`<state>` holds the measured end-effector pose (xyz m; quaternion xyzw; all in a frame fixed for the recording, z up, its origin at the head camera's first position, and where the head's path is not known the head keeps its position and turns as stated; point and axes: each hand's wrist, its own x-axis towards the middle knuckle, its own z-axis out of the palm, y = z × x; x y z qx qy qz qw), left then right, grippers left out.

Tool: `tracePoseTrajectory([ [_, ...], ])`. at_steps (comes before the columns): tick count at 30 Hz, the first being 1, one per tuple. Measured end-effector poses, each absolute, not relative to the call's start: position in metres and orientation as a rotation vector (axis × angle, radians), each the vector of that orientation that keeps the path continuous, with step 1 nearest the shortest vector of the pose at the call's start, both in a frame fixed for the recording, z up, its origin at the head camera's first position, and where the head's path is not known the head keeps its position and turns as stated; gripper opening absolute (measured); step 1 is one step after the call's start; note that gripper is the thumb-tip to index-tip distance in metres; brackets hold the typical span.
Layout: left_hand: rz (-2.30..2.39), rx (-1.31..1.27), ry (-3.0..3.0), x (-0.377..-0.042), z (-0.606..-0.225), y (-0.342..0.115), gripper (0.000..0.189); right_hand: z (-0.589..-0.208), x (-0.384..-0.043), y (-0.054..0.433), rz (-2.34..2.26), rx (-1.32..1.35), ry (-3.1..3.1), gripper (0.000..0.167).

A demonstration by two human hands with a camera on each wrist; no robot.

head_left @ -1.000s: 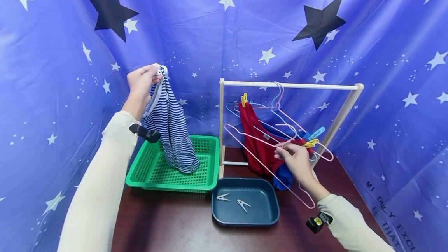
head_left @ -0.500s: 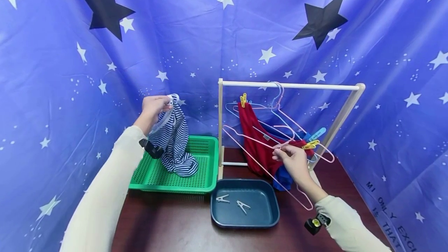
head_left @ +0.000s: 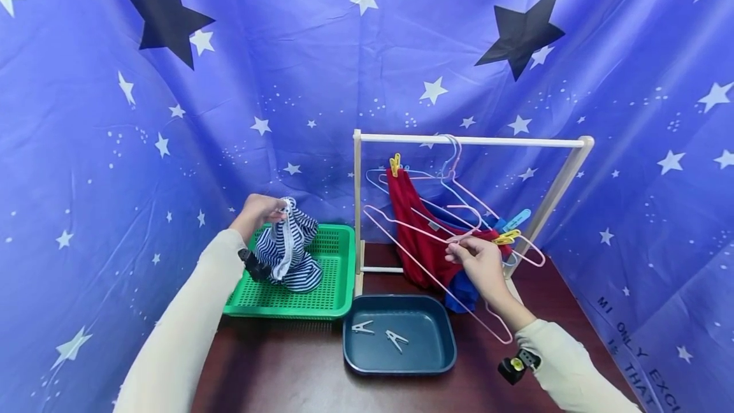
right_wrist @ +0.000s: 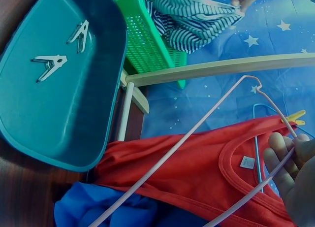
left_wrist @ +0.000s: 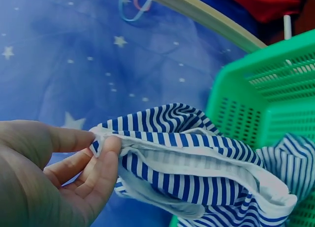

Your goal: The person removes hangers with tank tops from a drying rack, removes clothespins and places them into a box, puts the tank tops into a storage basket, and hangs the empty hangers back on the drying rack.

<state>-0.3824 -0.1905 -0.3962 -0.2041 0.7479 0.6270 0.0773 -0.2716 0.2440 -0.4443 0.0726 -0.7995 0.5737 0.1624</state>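
My left hand (head_left: pixel 264 210) pinches the white-trimmed edge of a navy-and-white striped garment (head_left: pixel 301 276) between thumb and fingers. Its lower part lies bunched in the green basket (head_left: pixel 346 273); the left wrist view shows the opening of the striped cloth (left_wrist: pixel 197 185) slack along the trim. On the right, my right hand (head_left: pixel 484 266) holds a pink clothes hanger (head_left: pixel 410 260) near the base of its hook, in front of the rack. Behind that hanger a red garment (head_left: pixel 410 228) hangs from the rack, with a blue garment (head_left: pixel 460 292) partly hidden by it.
The wooden rack (head_left: pixel 470 139) carries a blue and a pink hanger. Yellow clothespins (head_left: pixel 395 164) and a light blue clothespin (head_left: pixel 517 220) grip the hung clothes. A dark blue tray (head_left: pixel 447 352) with two white clothespins (head_left: pixel 395 338) stands on the brown table (head_left: pixel 275 362).
My left hand has come down towards the green basket, and the striped garment has gone from hanging long to bunched up. The right hand keeps the pink hanger in nearly the same place.
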Motion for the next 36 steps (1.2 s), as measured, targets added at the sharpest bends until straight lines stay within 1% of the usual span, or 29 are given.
tracePoseTrajectory([
  [6, 1.826, -0.662, 2.248, -0.383, -0.425, -0.181, 0.048, -0.444, -0.272, 0.244, 1.645, 0.196, -2.277, 0.015],
  [12, 1.759, -0.681, 2.292, -0.388, -0.462, -0.171, 0.046, -0.446, -0.273, 0.243, 1.655, 0.184, -2.285, 0.014],
  [17, 1.720, -0.677, 2.319, -0.384, -0.487, -0.159, 0.041, -0.447, -0.274, 0.242, 1.674, 0.204, -2.267, 0.016],
  [20, 1.640, -0.675, 2.396, -0.379, -0.496, -0.149, 0.030, -0.448, -0.275, 0.242, 1.680, 0.235, -2.246, 0.014],
  [22, 1.560, -0.657, 2.464, -0.376, -0.502, -0.143, 0.016, -0.449, -0.276, 0.242, 1.681, 0.256, -2.236, 0.013],
  [23, 1.502, -0.650, 2.502, -0.375, -0.505, -0.139, 0.006, -0.449, -0.277, 0.242, 1.673, 0.268, -2.238, 0.013],
  [24, 1.412, -0.634, 2.560, -0.375, -0.508, -0.136, 0.006, -0.450, -0.277, 0.242, 1.665, 0.276, -2.239, 0.012],
  [26, 1.304, -0.598, 2.632, -0.374, -0.514, -0.129, 0.023, -0.451, -0.278, 0.243, 1.651, 0.278, -2.242, 0.011],
  [29, 1.161, -0.550, 2.723, -0.373, -0.522, -0.120, 0.040, -0.452, -0.278, 0.242, 1.631, 0.259, -2.258, 0.011],
  [34, 0.924, -0.416, 2.836, -0.369, -0.534, -0.109, 0.040, -0.452, -0.276, 0.239, 1.633, 0.214, -2.280, 0.011],
  [36, 0.936, -0.422, 2.831, -0.368, -0.538, -0.106, 0.039, -0.453, -0.275, 0.238, 1.643, 0.208, -2.285, 0.012],
])
